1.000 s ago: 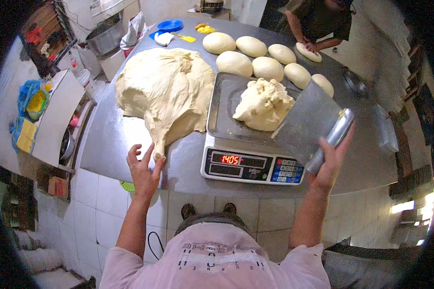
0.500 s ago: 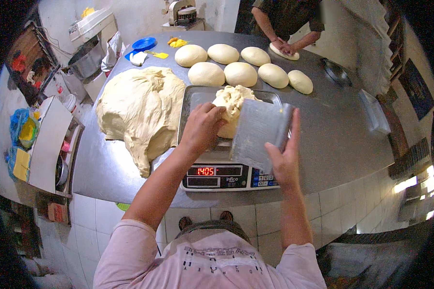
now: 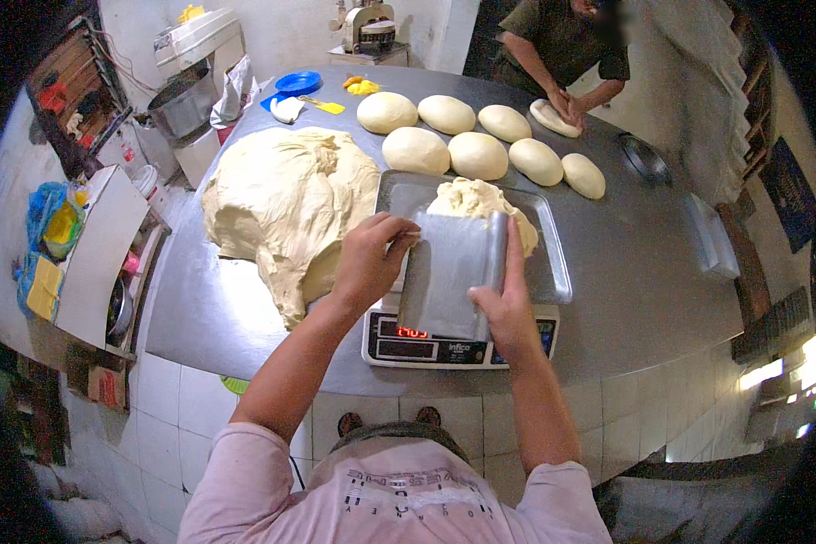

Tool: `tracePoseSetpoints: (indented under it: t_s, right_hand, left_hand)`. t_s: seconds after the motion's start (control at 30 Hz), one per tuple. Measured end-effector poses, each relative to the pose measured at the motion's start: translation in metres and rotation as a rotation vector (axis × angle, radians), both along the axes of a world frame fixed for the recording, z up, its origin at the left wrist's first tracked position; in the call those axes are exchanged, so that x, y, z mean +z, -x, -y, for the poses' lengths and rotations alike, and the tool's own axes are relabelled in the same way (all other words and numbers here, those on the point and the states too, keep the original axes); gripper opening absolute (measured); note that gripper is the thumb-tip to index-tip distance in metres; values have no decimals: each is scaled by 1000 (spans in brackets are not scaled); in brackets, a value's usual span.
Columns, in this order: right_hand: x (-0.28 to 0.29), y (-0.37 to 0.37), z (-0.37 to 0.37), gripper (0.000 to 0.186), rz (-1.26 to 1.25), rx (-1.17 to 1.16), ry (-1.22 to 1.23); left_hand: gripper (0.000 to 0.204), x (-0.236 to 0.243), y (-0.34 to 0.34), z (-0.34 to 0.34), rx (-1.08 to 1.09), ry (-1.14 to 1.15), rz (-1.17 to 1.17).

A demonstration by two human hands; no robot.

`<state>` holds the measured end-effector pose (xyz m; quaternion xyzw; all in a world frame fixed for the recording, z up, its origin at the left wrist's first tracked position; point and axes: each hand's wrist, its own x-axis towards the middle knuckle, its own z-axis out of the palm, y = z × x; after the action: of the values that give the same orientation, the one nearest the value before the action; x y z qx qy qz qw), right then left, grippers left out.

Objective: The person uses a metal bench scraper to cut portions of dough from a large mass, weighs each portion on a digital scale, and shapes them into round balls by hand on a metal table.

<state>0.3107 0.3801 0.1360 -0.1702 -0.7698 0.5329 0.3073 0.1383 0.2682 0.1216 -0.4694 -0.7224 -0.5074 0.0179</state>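
Left hand: one, its fingers (image 3: pixel 397 225) bent and drawn narrow at the far left corner of the scraper; whether they pinch its edge or a scrap of dough I cannot tell.
Right hand: one (image 3: pixel 506 313), wrapped on the handle along the right side of the scraper, one finger stretched out toward the far end.
Scraper: one, a broad grey metal blade (image 3: pixel 449 281), in front of the dough lump and covering part of the display; whether it touches the lump I cannot tell.
Dough lump: one, rough and pale (image 3: pixel 470 195), on the tray, its near part hidden.
Tray: one, metal, shallow (image 3: pixel 556 267), on top of the scale.
Scale: one (image 3: pixel 458 354), at the near side of the table (image 3: pixel 635 281), its red digits partly covered.
Big dough mass: one (image 3: pixel 290 195), left of the tray, a tongue of it hanging toward the near side.
Smooth dough rounds: seven (image 3: pixel 478 156) lying free beyond the tray, three in the far row, four in the near row.
Flattened round: one (image 3: pixel 553 116), at the far right, under a co-worker's two hands (image 3: pixel 567 109).
Blue dish: one (image 3: pixel 298 83), far left.
Yellow spatula: one (image 3: pixel 325 105), near the dish.
Dark pan: one (image 3: pixel 645 158), right.
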Motion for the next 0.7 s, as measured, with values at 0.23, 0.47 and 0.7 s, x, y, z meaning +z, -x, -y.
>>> tracePoseSetpoints:
  t_s: [0.23,0.47,0.7]
  right_hand:
    - [-1,41,46,97,161,344,17]
    - [26,161,36,73,-11,-153,-346]
    - [36,74,-25,70,287,-99,-1037]
  left_hand:
    - [14,20,58,77,148,-563,315]
    - [31,-7,101,125,427,-318,-62]
    - [31,-102,95,133,375,398,-473]
